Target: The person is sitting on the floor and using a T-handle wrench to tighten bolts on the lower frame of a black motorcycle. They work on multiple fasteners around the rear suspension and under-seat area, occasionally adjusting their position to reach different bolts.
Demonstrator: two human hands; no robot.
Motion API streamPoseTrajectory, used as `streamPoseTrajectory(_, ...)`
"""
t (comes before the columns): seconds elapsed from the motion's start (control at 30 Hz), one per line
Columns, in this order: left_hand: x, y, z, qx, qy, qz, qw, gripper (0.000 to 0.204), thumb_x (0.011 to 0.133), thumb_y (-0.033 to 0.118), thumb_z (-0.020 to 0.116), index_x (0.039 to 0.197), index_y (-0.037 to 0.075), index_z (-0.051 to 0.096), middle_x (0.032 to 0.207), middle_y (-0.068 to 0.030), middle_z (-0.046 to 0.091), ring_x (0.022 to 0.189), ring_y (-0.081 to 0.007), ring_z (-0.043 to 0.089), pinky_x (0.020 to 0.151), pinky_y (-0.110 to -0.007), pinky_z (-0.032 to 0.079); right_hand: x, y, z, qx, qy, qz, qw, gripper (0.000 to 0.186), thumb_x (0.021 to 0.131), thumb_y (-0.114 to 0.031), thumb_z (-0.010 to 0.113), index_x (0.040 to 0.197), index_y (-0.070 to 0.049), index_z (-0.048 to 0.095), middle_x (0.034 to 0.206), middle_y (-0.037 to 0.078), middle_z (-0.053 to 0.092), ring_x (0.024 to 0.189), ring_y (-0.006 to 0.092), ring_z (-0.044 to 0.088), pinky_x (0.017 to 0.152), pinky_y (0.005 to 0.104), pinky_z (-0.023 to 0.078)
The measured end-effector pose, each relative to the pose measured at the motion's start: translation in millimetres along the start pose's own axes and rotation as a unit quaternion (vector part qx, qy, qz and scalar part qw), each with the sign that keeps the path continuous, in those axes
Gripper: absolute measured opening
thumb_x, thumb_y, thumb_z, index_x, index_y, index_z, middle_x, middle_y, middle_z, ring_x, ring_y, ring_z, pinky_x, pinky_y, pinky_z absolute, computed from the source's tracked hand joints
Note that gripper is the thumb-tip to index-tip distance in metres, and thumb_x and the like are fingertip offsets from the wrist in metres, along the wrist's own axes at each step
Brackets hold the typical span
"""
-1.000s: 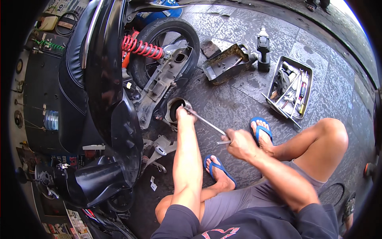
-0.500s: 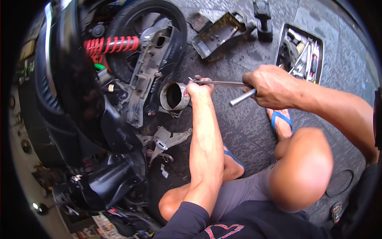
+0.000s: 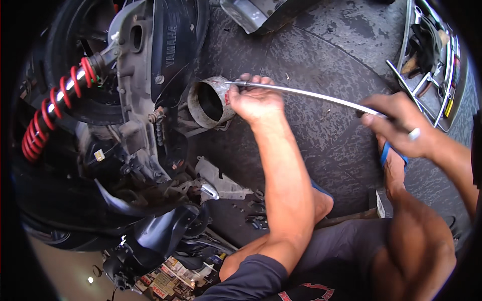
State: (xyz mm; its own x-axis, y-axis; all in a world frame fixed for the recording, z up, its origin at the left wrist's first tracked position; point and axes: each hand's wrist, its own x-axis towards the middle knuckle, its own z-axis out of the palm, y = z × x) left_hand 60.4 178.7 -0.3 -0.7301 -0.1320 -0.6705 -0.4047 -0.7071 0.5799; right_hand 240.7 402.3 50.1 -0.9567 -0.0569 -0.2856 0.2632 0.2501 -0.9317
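My left hand [image 3: 256, 100] is closed around the far end of a long metal rod [image 3: 311, 97], palm up, just at the right side of an open-mouthed, grimy metal cylinder [image 3: 194, 104]. The rod's tip rests near or against the cylinder's rim; contact is hard to make out. My right hand [image 3: 396, 125] grips the rod's other end, which has a short crossbar handle [image 3: 413, 133], and is slightly blurred.
A partly dismantled scooter fills the left, with a red-spring shock [image 3: 59, 102] and rear wheel [image 3: 64, 35]. A metal pan [image 3: 266, 21] lies at top, a tray of tools [image 3: 435, 108] at right, a bracket [image 3: 221, 183] below the cylinder, and my legs underneath.
My hands are farther apart along the rod, the right one having moved rightward and lower than the left. The view has shifted closer, and the scooter's rear appears larger.
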Motion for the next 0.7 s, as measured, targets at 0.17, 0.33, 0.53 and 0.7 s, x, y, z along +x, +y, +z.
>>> streamPoseTrajectory(0.17,2,-19,-16,-0.034,-0.052,0.015,0.998,0.026,0.095,0.026,0.039,0.085,0.004,0.051,0.077,-0.0045,0.049,0.066,-0.017,0.046,0.059,-0.032,0.036,34,0,-8,0.07,0.016,0.103,0.992,0.028,0.092,-0.023,0.06,0.1,0.004,0.064,0.068,0.014,0.059,0.058,0.026,0.057,0.059,0.0374,0.049)
streamPoseTrajectory(0.33,14,-1,-44,0.046,-0.042,0.113,0.992,0.024,0.094,0.024,0.041,0.086,0.003,0.051,0.077,-0.0049,0.049,0.067,-0.0174,0.047,0.059,-0.032,0.036,62,36,31,0.274,0.004,0.232,0.933,0.032,0.093,-0.025,0.059,0.098,0.006,0.064,0.065,0.009,0.055,0.051,0.0179,0.051,0.055,0.0322,0.049)
streamPoseTrajectory(0.53,29,22,-59,0.135,-0.053,0.211,0.967,0.021,0.093,0.021,0.045,0.088,0.002,0.052,0.078,-0.0054,0.05,0.067,-0.0178,0.047,0.059,-0.032,0.037,71,79,86,0.419,-0.058,0.304,0.854,0.035,0.091,-0.029,0.063,0.087,0.005,0.059,0.068,0.014,0.063,0.038,0.013,0.049,0.042,0.0291,0.051)
streamPoseTrajectory(0.7,39,23,-58,0.162,-0.072,0.241,0.954,0.019,0.092,0.019,0.047,0.089,0.001,0.052,0.078,-0.0058,0.05,0.068,-0.0181,0.047,0.06,-0.032,0.037,71,77,112,0.502,-0.08,0.248,0.825,0.038,0.091,-0.028,0.063,0.086,0.009,0.069,0.063,0.012,0.063,0.045,0.012,0.054,0.047,0.0251,0.05)
